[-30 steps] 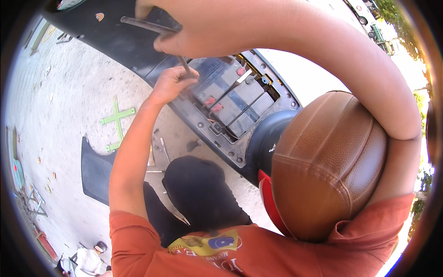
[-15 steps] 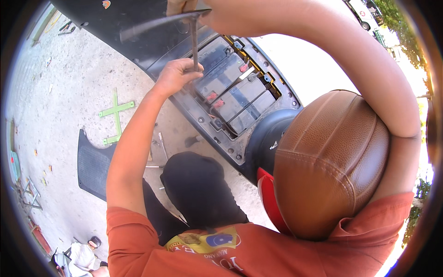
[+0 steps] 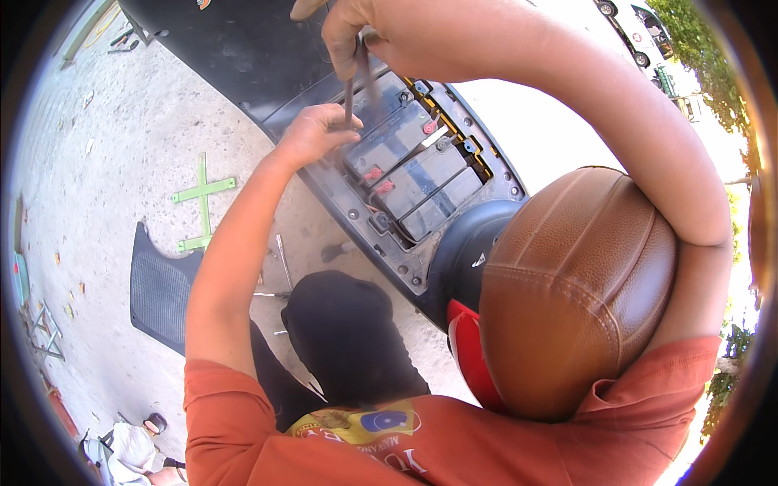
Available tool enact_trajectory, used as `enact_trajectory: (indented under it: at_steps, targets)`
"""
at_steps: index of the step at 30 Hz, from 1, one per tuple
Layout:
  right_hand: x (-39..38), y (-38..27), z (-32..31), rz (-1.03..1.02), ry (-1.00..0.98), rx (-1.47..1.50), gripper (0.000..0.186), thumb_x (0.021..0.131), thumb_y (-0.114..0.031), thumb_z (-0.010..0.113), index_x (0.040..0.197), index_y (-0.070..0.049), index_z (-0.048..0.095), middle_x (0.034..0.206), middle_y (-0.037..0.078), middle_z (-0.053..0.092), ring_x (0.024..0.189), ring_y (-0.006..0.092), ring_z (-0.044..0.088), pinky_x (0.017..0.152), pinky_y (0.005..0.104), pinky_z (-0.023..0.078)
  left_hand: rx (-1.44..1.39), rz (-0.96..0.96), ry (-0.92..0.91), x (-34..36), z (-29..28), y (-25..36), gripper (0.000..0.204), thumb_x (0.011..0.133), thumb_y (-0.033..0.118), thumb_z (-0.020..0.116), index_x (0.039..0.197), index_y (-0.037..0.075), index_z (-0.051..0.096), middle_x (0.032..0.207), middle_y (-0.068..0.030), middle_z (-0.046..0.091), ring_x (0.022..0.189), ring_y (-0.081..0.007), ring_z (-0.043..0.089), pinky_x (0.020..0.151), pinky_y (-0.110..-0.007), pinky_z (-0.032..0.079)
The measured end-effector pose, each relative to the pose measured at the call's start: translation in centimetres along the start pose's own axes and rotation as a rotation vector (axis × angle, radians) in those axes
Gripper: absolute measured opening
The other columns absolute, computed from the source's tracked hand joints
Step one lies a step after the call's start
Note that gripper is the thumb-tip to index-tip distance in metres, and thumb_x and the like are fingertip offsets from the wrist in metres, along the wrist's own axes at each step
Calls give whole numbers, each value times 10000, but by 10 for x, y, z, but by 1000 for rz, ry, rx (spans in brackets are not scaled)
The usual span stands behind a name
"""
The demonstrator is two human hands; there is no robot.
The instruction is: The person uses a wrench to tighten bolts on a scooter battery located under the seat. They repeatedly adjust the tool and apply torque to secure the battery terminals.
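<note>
A T-handle wrench (image 3: 349,99) stands nearly upright over the far left corner of the battery bay of a vehicle. My left hand (image 3: 312,136) is closed around its lower shaft, thumb and fingers pinching it. At the top, my right hand (image 3: 356,34) curls its fingers round the handle, which is partly hidden and blurred. Below are dark grey batteries (image 3: 432,180) with red terminal caps (image 3: 384,187), set in a black plastic frame (image 3: 354,215) with screw holes. The wrench's lower end is hidden behind my left hand.
A brown leather seat (image 3: 579,292) rises at the right, beside my right arm. On the concrete floor lie a green cross-shaped strip (image 3: 203,192), a dark textured panel (image 3: 162,285) and a metal rod tool (image 3: 284,259). Parked vehicles (image 3: 628,32) stand far right.
The wrench's crossbar has turned, and my right hand has shifted slightly down, fingers now curled over the handle. My left hand stays on the shaft.
</note>
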State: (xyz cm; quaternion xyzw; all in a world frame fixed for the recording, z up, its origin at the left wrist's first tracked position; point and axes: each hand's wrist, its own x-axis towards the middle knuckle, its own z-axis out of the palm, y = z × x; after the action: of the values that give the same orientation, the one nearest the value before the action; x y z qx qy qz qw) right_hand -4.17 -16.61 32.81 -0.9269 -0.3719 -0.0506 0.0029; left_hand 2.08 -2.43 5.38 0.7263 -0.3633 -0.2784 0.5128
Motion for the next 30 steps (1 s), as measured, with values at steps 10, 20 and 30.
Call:
enact_trajectory:
  at_steps: [10, 20, 30]
  targets:
    - [5, -7, -9, 280, -89, 165, 207, 721, 53, 622, 850, 4, 776, 953, 248, 726, 884, 409, 697, 837, 428, 569, 177, 34, 56, 1, 4, -15, 243, 878, 200, 808, 1098, 108, 762, 994, -16, 716, 820, -149, 700, 731, -309, 548]
    - [13, -42, -32, 583, -164, 115, 169, 789, -13, 635, 895, 29, 759, 939, 262, 725, 927, 413, 716, 839, 451, 577, 341, -6, 106, -3, 9, 3, 261, 895, 321, 799, 960, 87, 703, 928, -9, 661, 665, -155, 652, 637, -343, 525]
    - [-6, -22, -39, 285, -141, 205, 194, 740, 32, 631, 883, 12, 761, 834, 219, 730, 883, 385, 727, 801, 421, 576, -28, 22, -7, 8, 8, -20, 222, 906, 100, 773, 1124, 71, 742, 951, -11, 759, 722, -75, 644, 643, -275, 540]
